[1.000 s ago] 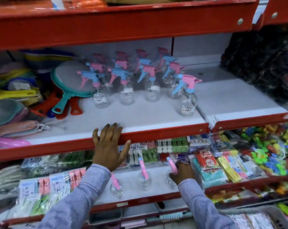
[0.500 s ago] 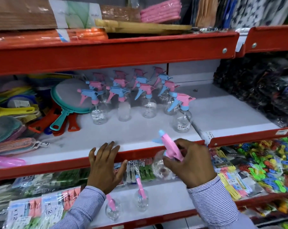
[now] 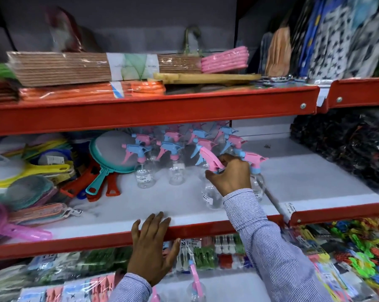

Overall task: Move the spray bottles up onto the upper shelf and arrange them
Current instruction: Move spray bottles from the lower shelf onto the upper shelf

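Clear plastic, pink-headed, the bottle (image 3: 212,186) is held by its neck in the closed right hand (image 3: 230,177), tilted, low over the shelf (image 3: 184,205) just beside the standing row (image 3: 175,153). The left hand (image 3: 152,253) lies flat on the shelf's red edge, holding nothing. A knock is judged the main risk: the light empty bottles could be toppled by the tilted head or sleeve. Two bottles (image 3: 195,288) are seen below.
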Demonstrator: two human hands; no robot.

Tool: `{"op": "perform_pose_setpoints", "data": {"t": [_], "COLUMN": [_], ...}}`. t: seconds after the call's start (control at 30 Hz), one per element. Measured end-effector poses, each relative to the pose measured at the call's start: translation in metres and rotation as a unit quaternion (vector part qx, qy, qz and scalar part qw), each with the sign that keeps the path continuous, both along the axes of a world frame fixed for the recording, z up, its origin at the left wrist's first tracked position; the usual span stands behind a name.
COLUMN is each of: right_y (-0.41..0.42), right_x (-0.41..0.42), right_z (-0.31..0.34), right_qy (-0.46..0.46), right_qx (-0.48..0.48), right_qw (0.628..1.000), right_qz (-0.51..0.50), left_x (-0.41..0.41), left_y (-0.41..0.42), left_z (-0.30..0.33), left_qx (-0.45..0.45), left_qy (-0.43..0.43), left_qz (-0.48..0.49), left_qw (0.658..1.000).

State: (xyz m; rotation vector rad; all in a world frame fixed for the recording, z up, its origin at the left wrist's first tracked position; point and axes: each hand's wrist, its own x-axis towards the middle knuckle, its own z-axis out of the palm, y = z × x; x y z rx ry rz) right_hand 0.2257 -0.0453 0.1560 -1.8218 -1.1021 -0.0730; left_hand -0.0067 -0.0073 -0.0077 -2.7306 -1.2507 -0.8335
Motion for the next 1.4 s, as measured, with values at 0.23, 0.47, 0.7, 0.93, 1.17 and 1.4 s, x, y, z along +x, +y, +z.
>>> {"op": "perform_pose_setpoints", "data": {"t": [0.23,0.47,0.7,0.93,1.17,1.4], "right_y": [0.017,0.017,0.016,0.016,0.010,-0.061], "right_x": [0.002,0.000,0.002,0.004,0.002,-0.022], "right_z": [-0.030,-0.034,-0.043,-0.043,-0.043,-0.071], "right_qy": [0.038,0.044,0.069,0.118,0.106,0.008], "right_qx": [0.024,0.050,0.071,0.102,0.095,0.158], "right_qw": [0.999,0.997,0.994,0.988,0.990,0.987], "right_qz": [-0.025,-0.034,-0.048,-0.019,-0.013,0.002], "left_x": [0.000,0.001,0.001,0.002,0.003,-0.020], "left_y": [0.002,0.000,0.000,0.001,0.001,0.005], "left_z": [0.000,0.001,0.002,0.002,0.002,0.013], "left_qx": [0.003,0.003,0.004,0.006,0.014,0.039], "left_qy": [-0.015,-0.016,-0.020,-0.013,-0.019,0.000], "left_qz": [-0.001,0.006,0.004,0.008,0.010,0.047], "left_qw": [1.000,1.000,1.000,1.000,1.000,0.998]}}
